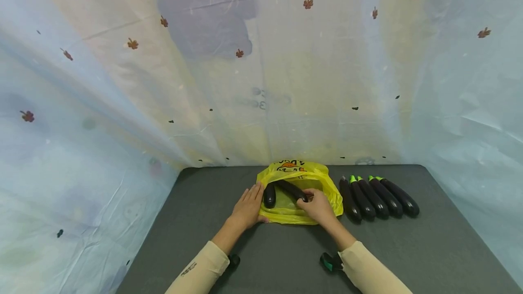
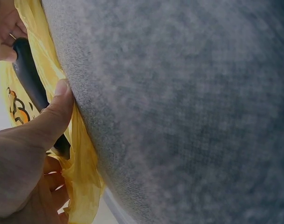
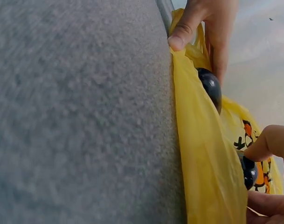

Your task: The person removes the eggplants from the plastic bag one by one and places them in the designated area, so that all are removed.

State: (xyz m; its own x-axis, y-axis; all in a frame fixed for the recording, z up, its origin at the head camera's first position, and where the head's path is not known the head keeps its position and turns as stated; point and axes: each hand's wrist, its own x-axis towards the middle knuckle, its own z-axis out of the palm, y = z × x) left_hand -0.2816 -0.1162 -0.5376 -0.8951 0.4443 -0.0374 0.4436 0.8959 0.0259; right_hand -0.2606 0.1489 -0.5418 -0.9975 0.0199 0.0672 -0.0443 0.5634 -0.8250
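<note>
A yellow plastic bag [image 1: 332,194] lies on the table with its mouth open toward me. Inside it is one dark eggplant [image 1: 269,195] at the left, beside my left hand. My right hand [image 1: 320,208] reaches into the mouth and pinches the near end of a second eggplant [image 1: 291,189], which lies slanted in the bag. My left hand [image 1: 247,207] rests against the bag's left side, fingers straight and spread, thumb at the near edge of the mouth. In the right wrist view, thumb and fingers are around the end of the held eggplant [image 3: 248,171].
Right of the bag, several eggplants [image 1: 386,198] lie side by side, most with green stem ends pointing away. The dark grey table [image 1: 286,257] extends toward me. A patterned plastic sheet [image 1: 327,80] hangs behind and along the sides.
</note>
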